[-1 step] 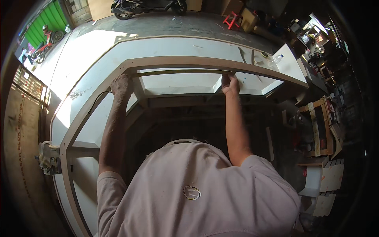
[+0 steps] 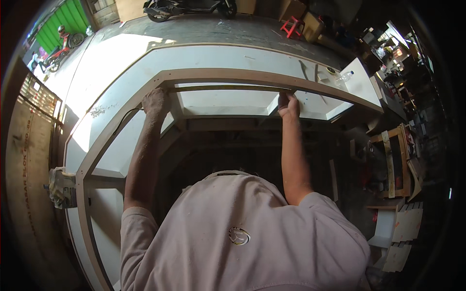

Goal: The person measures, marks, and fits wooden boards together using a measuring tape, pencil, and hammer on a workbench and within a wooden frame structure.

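Toward twelve o'clock, a thin yellowish strip runs just below the wooden rail, from the left hand at ten o'clock to the right hand at two. Left-hand fingers curl near the rail's bend, but the back of the hand hides whether they clamp the strip; right-hand fingers bunch at its other end, and I cannot tell how firmly they pinch. If either grip slipped, the strip could sag or twist, since its middle appears unsupported. A dark, curved cord-like piece around half past nine reaches close beside the left hand and might snag it.
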